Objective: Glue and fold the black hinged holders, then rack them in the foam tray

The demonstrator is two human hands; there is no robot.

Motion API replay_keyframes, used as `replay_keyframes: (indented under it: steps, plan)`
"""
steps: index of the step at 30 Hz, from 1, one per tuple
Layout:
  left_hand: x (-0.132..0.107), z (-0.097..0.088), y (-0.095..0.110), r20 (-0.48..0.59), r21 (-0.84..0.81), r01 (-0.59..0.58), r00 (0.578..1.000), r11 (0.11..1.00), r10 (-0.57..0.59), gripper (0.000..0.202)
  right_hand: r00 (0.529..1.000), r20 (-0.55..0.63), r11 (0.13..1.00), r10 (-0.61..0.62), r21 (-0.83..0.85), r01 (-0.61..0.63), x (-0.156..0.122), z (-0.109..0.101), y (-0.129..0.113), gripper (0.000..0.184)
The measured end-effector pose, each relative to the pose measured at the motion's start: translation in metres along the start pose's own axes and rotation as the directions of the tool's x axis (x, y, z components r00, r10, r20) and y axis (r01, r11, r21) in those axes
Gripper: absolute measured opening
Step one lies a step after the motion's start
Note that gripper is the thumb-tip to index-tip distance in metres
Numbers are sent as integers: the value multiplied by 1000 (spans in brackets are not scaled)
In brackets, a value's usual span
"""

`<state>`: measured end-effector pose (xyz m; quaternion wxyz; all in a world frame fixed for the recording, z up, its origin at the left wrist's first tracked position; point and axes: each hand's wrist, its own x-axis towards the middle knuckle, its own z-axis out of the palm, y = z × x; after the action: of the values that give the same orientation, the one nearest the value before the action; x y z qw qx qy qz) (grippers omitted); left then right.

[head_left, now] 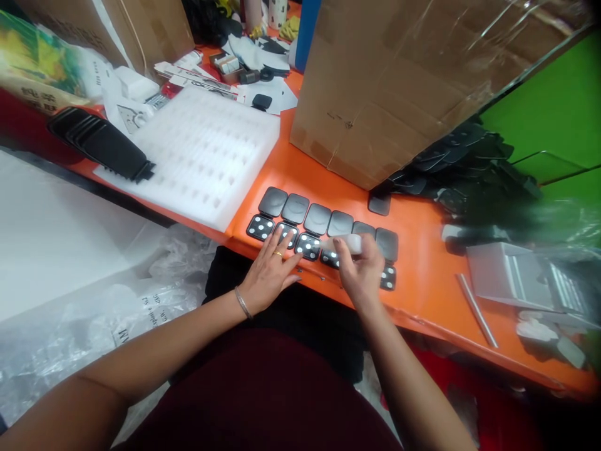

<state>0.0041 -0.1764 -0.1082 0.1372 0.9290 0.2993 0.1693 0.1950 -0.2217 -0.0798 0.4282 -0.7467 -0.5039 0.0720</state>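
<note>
Two rows of small square black pieces lie along the table's front edge. Those in the far row are plain, like this black square [317,218]; those in the near row carry white dots, like this dotted square [308,247]. My left hand [271,270] rests with fingers spread, its fingertips on a dotted square [287,234] second from the left. In my right hand [364,269] is a white squeeze bottle [350,243], its narrow tip pointing left above the near row. That hand covers part of the dotted squares beneath it.
A white foam block [197,150] with rows of dents lies at left, a black plastic part [101,143] across it. Behind the squares stands a large cardboard box [370,81]. Black parts [464,156] are heaped at right, near a white box [504,272] and a metal rod [476,310].
</note>
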Motion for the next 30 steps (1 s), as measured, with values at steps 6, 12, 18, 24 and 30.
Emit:
replay_keyframes:
  steps: [6,12,18,24,30]
  plan:
    - [-1,1,-1,-14,2,-12,1000,1000,12,42,998,59,1000,-2,29,1,-14,3,-3,22]
    - [0,2,-2,-14,18,-21,1000,1000,21,44,997,74,1000,-20,13,19,-11,5,-5,23]
    - [-9,-5,-12,-39,30,38,999,999,-36,54,999,32,996,42,82,-44,3,7,-9,26]
    - [-19,-7,-25,-29,59,84,996,995,-83,56,998,48,989,40,143,-46,15,30,-17,28]
    - [-19,-6,-25,-28,85,94,995,992,-92,54,999,36,989,-18,150,12,24,53,-18,29]
